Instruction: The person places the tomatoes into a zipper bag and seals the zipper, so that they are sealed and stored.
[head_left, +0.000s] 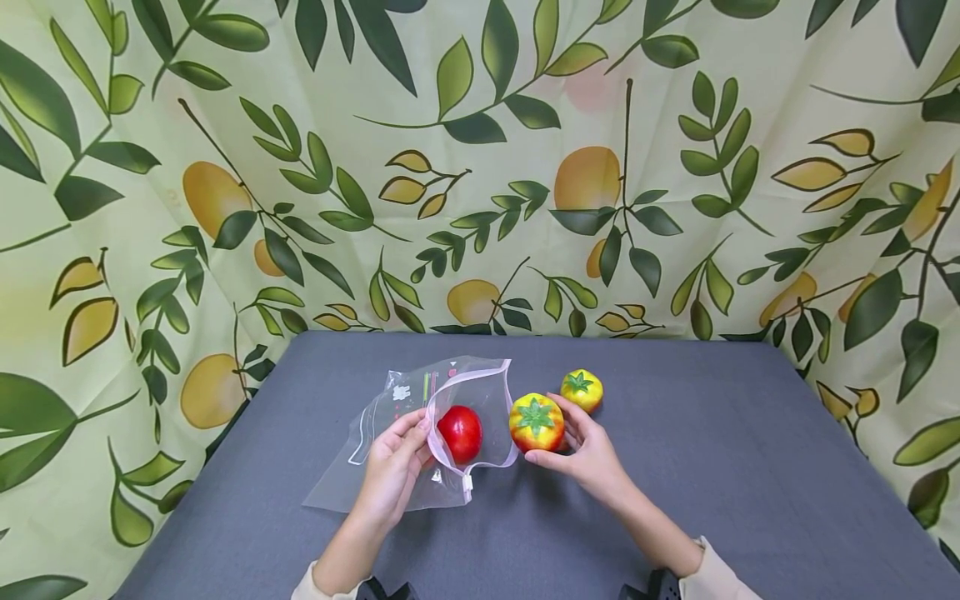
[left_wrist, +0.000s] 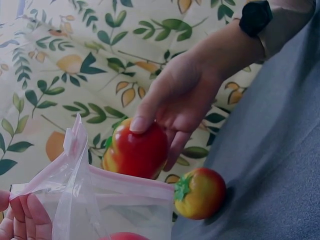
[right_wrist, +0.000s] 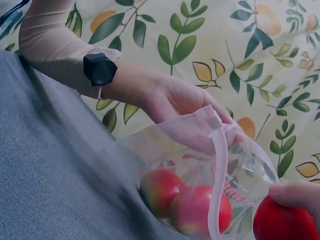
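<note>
My left hand [head_left: 393,467] pinches the pink zip edge of a clear zip bag [head_left: 375,442], whose mouth gapes toward the right. A shiny red fruit [head_left: 460,434] shows in that mouth; through the plastic, the right wrist view shows two reddish fruits [right_wrist: 201,210] side by side. Between the thumb and fingers of my right hand [head_left: 592,458] is a yellow-and-red tomato [head_left: 536,422] with a green star-shaped leaf top, held right beside the bag's mouth. In the left wrist view, this tomato [left_wrist: 140,150] overlaps the space just behind the pink edge.
A second yellow-and-red tomato [head_left: 581,390] sits on the grey table [head_left: 712,467], just behind my right hand. The bag's white slider [head_left: 468,483] hangs at the near end of the zip. A leaf-patterned cloth [head_left: 480,208] hangs behind the table.
</note>
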